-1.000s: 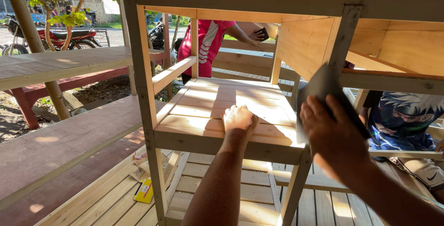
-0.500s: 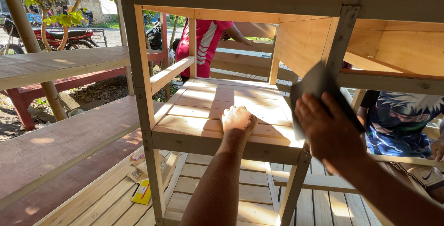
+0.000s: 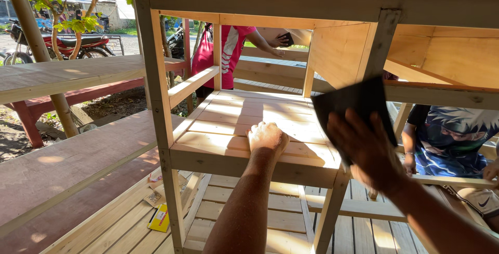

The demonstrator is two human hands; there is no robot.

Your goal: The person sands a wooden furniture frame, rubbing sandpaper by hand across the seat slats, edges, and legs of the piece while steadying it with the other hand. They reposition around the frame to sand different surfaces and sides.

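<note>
My left hand [image 3: 267, 137] rests as a loose fist on the slatted wooden shelf [image 3: 228, 113] of a bare timber frame. Flat against a dark sheet of sandpaper [image 3: 353, 106], my right hand [image 3: 366, 150] presses it onto the frame's right upright post [image 3: 377, 46]. The sandpaper covers the post where it meets the shelf corner. Both my forearms reach in from the bottom of the view.
A person in a red shirt [image 3: 223, 51] works at the far side, holding a dark pad against a board. Another person in a blue patterned shirt [image 3: 447, 139] crouches at the right. Long planks [image 3: 67, 72] lie at left. A yellow item [image 3: 160, 217] lies on the decking below.
My right hand and the sandpaper have slid down the post and slightly left. My left hand has stayed on the shelf.
</note>
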